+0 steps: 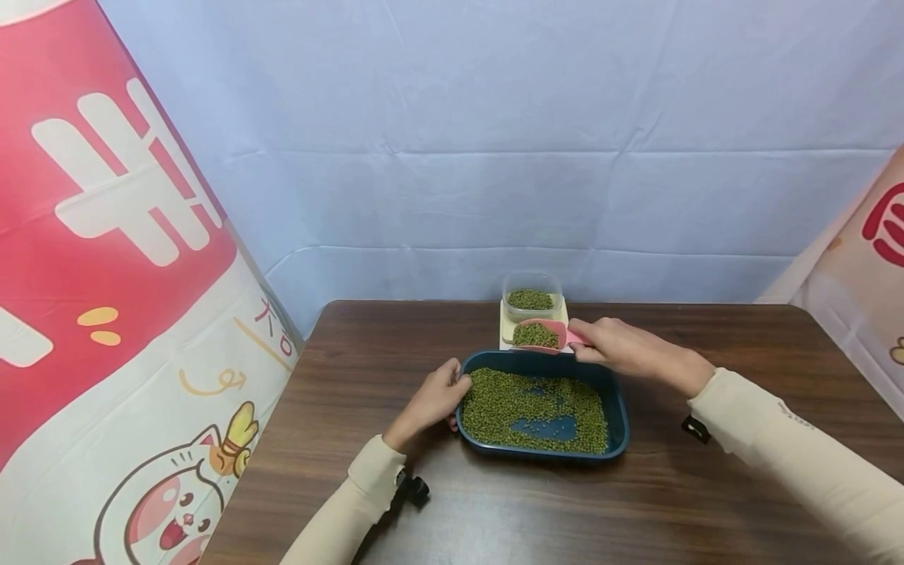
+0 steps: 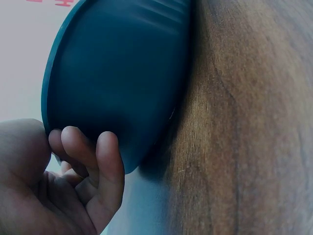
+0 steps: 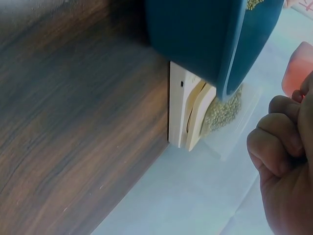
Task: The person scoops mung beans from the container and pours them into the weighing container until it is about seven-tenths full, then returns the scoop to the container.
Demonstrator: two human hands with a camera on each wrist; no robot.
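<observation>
Right fingers (image 1: 588,354) round pink scoop (image 1: 563,335)

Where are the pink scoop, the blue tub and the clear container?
Pink scoop (image 1: 563,336): head view, its wall near the handle.
Blue tub (image 2: 117,68): left wrist view, outer side wall.
Clear container (image 1: 533,283): head view, upper back wall.

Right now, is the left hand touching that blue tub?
Touching. The left wrist view shows the left hand gripping the blue tub at its rim.
</observation>
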